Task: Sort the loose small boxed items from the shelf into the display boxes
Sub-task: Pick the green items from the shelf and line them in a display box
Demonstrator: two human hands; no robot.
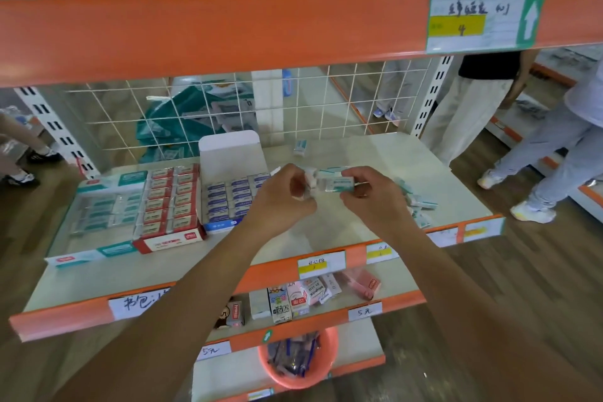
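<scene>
While both hands meet above the middle shelf (326,238), the holdings are as follows. Left hand (284,199): fingers curled, pinching a small clutch of white boxes (308,181); how many cannot be told. Right hand (372,197): thumb and fingers gripping one teal-and-white box (339,185) lengthwise, its end touching the left hand's clutch. Loose stock: a pile of teal-and-white boxes (419,202) lying on the shelf just right of the right hand, near the front edge; one lone box (300,147) lying at the back, near the wire grid (228,101). Display boxes, left half of the shelf, side by side: teal display box (98,215), outermost, filled with flat packs; red display box (169,206), filled in two rows; blue display box (228,196), lid flap upright, filled in rows, nearest the left hand. Lower shelf (375,302): assorted small cartons (293,299), standing and tipped. Below that: an orange basin (326,365) of wrapped items. Upper beam: a handwritten price label (473,21) with a green arrow. Background, right: two standing people (538,140), seen partly.
</scene>
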